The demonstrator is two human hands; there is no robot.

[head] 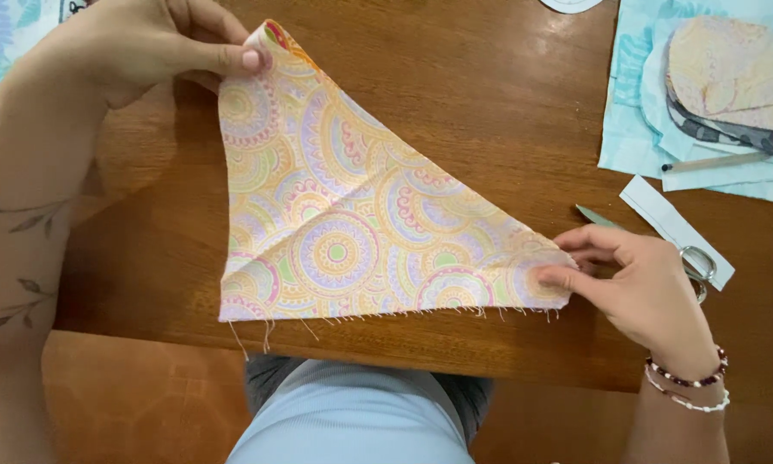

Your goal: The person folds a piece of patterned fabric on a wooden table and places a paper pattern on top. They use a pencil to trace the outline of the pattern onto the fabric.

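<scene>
— Fabric (343, 215), where does it sit against the fingers?

— It is stretched between both sets. The left hand (146, 43) pinches its top corner: the fingers (232, 58) are closed narrow on the folded tip, with the cloth running down and away from them toward the right. The right hand (640, 283) pins the opposite corner, its fingers (562, 277) pressed flat on the cloth's pointed end, nearly closed against it.

— So the fabric is taut?

— Fairly flat, with some creases. It forms a rough triangle on the counter (507, 112), the frayed bottom edge lying just inside the counter's near rim, loose threads hanging off it. The print is pastel circles in orange, lilac and green.

— Anything else by the right fingers?

— Scissors (696, 262), mostly hidden behind that hand; a ring handle shows just past the knuckles and a blade tip shows above the fingers. A white paper strip (674, 228) lies just beyond them, slanted. Further up from those fingers sits a stack of pale blue pieces (635, 129) with oval cut pieces (730, 69) on top and a pencil (717, 161) across it, well apart from the fabric.

— And on the wrists?

— Bead bracelets (687, 387) on the right wrist; a leafy tattoo (17, 223) along the left forearm.
</scene>
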